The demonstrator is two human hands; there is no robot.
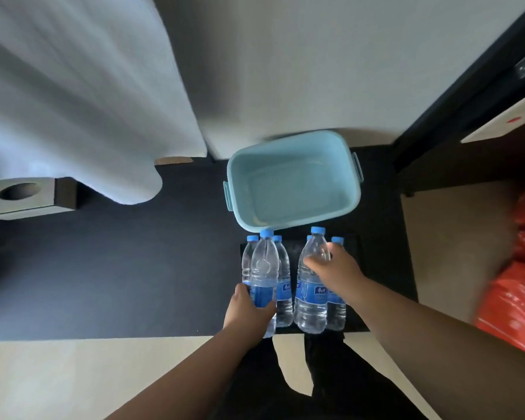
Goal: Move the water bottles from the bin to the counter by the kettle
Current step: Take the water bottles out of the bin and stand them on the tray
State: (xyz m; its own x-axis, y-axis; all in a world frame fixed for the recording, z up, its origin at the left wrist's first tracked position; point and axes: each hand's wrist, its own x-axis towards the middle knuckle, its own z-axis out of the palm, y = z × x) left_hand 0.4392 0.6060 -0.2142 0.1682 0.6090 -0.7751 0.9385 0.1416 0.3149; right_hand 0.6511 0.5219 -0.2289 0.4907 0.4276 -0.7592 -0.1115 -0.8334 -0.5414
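Water bottles: we count six blue caps. The water bottles (284,286) stand outside the bin in two clusters of three on a black tray (356,268), with a narrow gap between the clusters.
Left front bottle: the left front bottle (264,268) is upright, nearest us in its cluster and tight against its neighbours.
Left grip: our left grip (249,310) wraps round that bottle's blue label, low on the body.
Right front bottle: the right front bottle (311,298) is upright at the front of its cluster.
Right grip: our right grip (337,271) holds it at the shoulder, fingers curled in from the right.
Lift: we cannot tell whether either held bottle is off the tray.
Bin: the pale blue bin (291,192) sits askew just behind the bottles, its near rim almost at the caps and its far side by the wall (285,71).
Desk: the dark desk (134,268) runs wide to the left as far as a tissue box (22,197). Its near edge lies just by the bottle bases, and its right edge is close past the tray.
Surroundings: a white curtain (73,101) hangs over the far left of the desk. Orange bags (522,283) lie beyond the right edge.
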